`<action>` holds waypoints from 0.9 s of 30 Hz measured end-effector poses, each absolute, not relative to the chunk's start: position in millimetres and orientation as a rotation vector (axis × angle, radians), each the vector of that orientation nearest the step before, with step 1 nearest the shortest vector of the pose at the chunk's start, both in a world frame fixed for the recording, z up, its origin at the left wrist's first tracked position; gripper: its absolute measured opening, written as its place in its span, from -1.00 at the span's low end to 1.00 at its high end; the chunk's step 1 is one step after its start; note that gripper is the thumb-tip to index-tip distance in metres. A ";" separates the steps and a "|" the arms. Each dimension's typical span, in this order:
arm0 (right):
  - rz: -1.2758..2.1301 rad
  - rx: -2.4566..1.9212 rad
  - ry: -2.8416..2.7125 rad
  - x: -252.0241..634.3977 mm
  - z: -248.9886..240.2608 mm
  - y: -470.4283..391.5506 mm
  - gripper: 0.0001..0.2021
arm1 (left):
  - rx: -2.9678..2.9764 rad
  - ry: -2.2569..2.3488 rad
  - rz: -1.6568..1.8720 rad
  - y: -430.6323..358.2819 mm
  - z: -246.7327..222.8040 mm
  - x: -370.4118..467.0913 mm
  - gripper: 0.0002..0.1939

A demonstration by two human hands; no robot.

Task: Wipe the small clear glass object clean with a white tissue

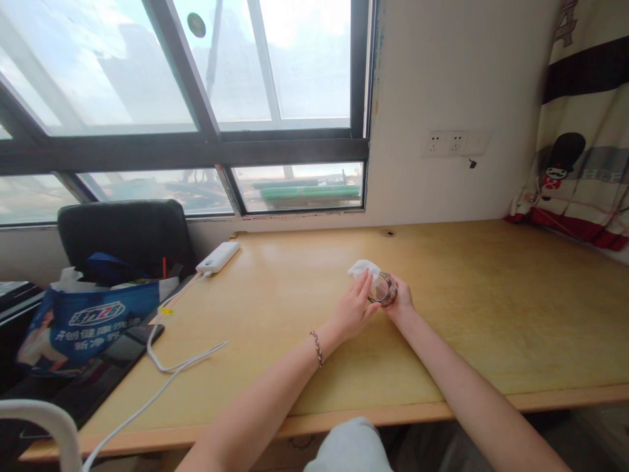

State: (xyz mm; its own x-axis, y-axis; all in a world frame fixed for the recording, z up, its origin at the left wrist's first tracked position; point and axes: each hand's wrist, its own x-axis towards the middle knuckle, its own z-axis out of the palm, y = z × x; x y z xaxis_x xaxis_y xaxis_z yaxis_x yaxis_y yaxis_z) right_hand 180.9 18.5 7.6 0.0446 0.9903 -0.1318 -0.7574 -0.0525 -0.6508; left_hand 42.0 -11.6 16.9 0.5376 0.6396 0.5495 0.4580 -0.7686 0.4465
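A small round glass with dark patterned sides is held over the desk, its round opening or end turned toward me. My right hand wraps round it from the right. A crumpled white tissue lies under the fingertips of my left hand, at the glass's left edge. The left fingers are close together and fairly straight, with the thumb reaching along the near side of the glass. Part of the tissue is hidden behind those fingers. A braided bracelet is on the left wrist.
The wooden desk stands against a wall and window. A white power bank with a white cable lies at its left edge. Beyond that edge are a blue bag and a black chair. A curtain hangs at the right.
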 end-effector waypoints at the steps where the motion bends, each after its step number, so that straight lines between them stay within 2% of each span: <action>1: 1.533 -0.660 -0.408 182.5 7.6 19.1 -0.74 | 2.517 0.948 1.048 -12.2 15.9 42.8 -0.42; 8: 1.555 -0.580 -0.300 197.9 10.4 25.4 -0.69 | 2.502 0.928 0.998 -19.3 9.8 50.3 -0.39; 18: 1.380 -0.600 -0.168 214.2 -9.2 40.4 -0.78 | 2.631 0.914 0.912 -43.8 9.6 65.0 -0.32; 27: 1.309 -0.627 -0.134 212.8 -7.4 40.9 -0.80 | 2.850 0.887 0.898 -41.8 14.1 63.6 -0.40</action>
